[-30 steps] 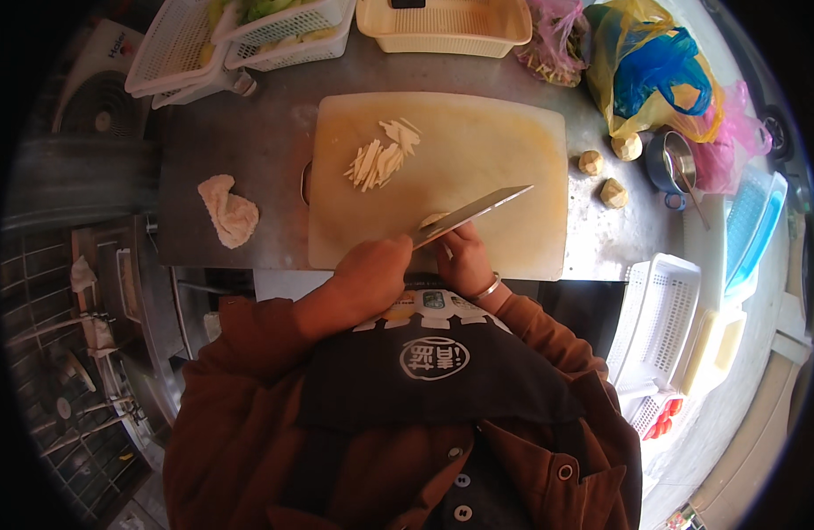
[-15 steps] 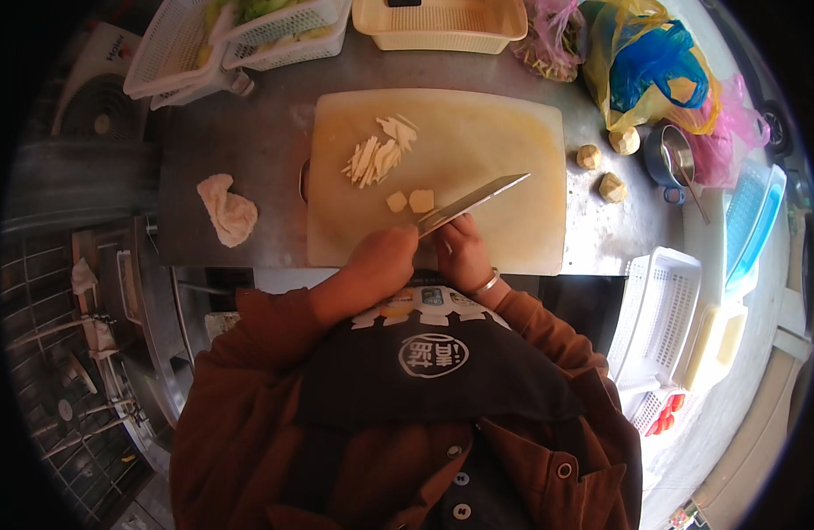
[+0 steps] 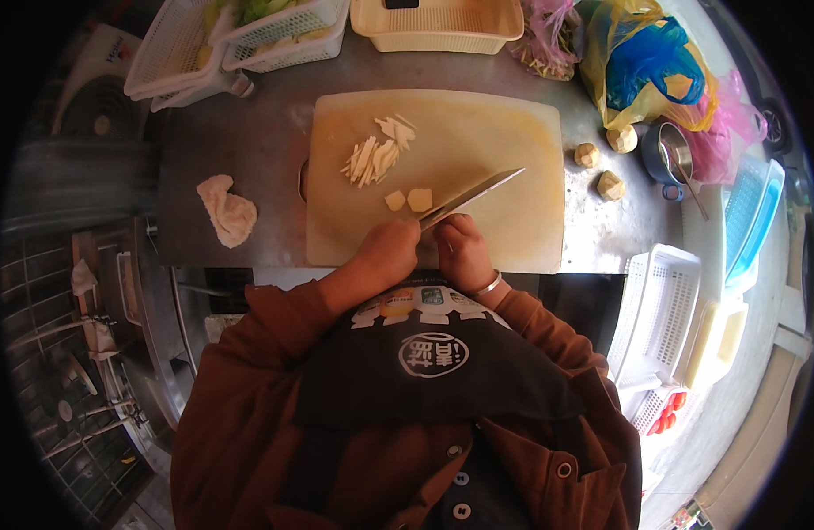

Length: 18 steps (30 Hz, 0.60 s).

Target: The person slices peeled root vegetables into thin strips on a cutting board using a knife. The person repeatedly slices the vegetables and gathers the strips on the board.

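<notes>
A large white cutting board [image 3: 504, 238] lies in front of me on a metal table. My left hand [image 3: 391, 250] is wrapped round the handle of a kitchen knife [image 3: 482, 193], whose blade points to the far right, just above the board. Close under the blade, my right hand [image 3: 465, 254], with a bracelet at the wrist, has its fingers curled together; whatever they may hold is hidden. Two pale flat vegetable slices [image 3: 419, 200] rest just beyond the knife. Farther back on the board sits a small pile of pale vegetable strips [image 3: 371, 161].
Three peeled round vegetables [image 3: 611, 185] and a small metal pot [image 3: 667, 155] stand right of the board. A crumpled cloth [image 3: 227, 210] lies to the left. Baskets [image 3: 283, 49], a cream tray [image 3: 438, 35] and plastic bags [image 3: 654, 66] line the back; a white basket [image 3: 658, 309] is at right.
The knife blade has turned slightly, so its broad face shows less now. Both hands stay in nearly the same place. The slices and strips have not moved.
</notes>
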Each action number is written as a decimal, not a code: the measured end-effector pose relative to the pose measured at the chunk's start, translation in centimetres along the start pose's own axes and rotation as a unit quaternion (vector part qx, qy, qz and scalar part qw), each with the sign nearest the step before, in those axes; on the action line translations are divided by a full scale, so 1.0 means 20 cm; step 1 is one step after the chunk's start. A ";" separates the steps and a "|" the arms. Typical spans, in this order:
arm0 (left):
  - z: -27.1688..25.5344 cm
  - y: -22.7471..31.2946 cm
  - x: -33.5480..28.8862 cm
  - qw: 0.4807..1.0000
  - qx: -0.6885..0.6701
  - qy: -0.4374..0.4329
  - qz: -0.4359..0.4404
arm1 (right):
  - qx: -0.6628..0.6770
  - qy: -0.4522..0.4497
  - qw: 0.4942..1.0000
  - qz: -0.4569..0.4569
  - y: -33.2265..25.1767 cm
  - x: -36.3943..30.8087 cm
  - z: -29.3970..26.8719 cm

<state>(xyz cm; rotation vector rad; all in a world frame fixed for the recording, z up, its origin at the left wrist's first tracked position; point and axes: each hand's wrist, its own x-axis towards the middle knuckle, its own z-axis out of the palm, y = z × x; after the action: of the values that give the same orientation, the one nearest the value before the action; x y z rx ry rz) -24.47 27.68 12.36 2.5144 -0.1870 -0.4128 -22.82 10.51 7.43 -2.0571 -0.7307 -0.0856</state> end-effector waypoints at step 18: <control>-0.04 0.04 0.00 1.000 0.007 -0.028 -0.007 | -0.027 0.026 0.999 -0.009 0.01 0.00 0.02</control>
<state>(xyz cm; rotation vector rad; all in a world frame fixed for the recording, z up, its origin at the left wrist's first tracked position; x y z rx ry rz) -24.34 27.43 13.46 2.5208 -0.1949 -0.4904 -22.80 10.68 7.13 -2.0915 -0.7220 -0.1715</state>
